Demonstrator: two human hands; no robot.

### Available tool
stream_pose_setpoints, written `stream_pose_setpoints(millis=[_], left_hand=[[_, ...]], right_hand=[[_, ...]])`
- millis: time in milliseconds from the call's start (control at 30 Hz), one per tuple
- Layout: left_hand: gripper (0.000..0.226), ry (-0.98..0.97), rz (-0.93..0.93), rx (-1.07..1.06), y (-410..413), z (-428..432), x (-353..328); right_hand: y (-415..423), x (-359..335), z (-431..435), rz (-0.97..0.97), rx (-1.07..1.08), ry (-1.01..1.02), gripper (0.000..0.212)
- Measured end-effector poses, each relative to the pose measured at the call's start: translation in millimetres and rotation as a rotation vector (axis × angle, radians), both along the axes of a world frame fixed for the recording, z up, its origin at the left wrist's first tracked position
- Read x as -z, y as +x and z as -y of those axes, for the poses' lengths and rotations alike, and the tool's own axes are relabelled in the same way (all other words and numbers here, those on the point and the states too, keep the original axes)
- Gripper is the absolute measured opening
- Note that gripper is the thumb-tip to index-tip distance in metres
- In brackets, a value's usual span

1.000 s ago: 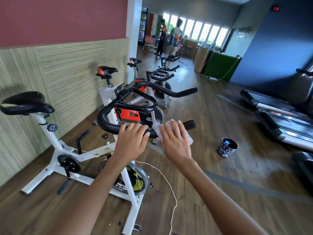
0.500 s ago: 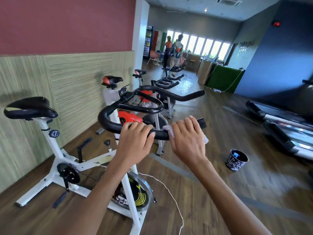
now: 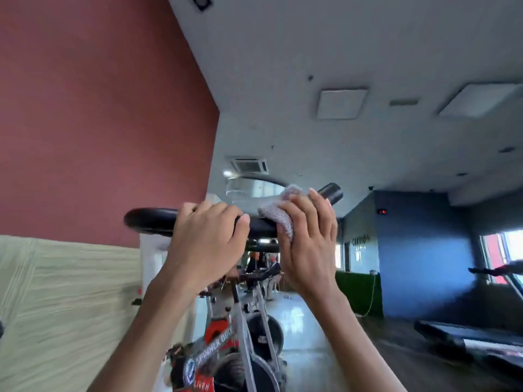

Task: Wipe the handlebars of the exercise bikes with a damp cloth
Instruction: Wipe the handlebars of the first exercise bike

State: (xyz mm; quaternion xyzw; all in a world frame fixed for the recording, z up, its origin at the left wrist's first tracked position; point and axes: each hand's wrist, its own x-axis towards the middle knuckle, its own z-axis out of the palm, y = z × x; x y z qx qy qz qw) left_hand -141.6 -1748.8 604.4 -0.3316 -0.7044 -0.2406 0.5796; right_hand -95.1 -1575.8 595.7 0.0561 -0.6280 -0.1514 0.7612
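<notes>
The black handlebar (image 3: 152,222) of the nearest exercise bike runs across the middle of the view, its right end (image 3: 329,191) sticking out past my fingers. My left hand (image 3: 206,239) grips the bar from above with fingers curled over it. Just to the right, my right hand (image 3: 308,239) wraps a pale grey cloth (image 3: 276,215) around the bar, fingers folded over cloth and bar. The bike's frame and saddle are out of view.
More spin bikes (image 3: 243,343) stand in a row ahead along the red and beige wall (image 3: 85,137). Treadmills (image 3: 475,340) lie low on the right by the blue wall (image 3: 424,264). Ceiling fills the top of the view.
The camera has tilted sharply upward, so floor and bucket are gone and ceiling shows. Both hands stay on the bar; the right hand with the cloth sits near the bar's right end.
</notes>
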Motion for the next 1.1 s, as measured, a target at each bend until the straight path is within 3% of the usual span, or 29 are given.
stream_pose_setpoints(millis=[133,300,467,633,800,967,1100], left_hand=[[0.052,0.020,-0.070,-0.063,-6,-4,3],[0.050,0.065,-0.165,-0.029,-13,-4,5],[0.043,0.008,-0.250,-0.003,-20,2,9],[0.040,-0.021,-0.289,-0.020,-26,5,13],[0.039,-0.005,-0.274,-0.001,-25,3,14],[0.041,-0.020,-0.266,-0.005,-26,4,14],[0.042,-0.016,-0.264,-0.004,-26,4,13]], right_hand=[[-14,14,11,-0.002,-0.217,-0.114,0.058],[-23,5,17,-0.084,-0.441,-0.211,0.054],[-19,-14,31,-0.157,-0.769,-0.481,0.050],[-24,13,56,-0.039,-0.884,-0.437,0.054],[-6,-26,41,-0.133,-0.976,-0.614,0.052],[-15,18,66,0.012,-0.969,-0.491,0.054],[1,-24,31,-0.074,-1.120,-0.659,0.055]])
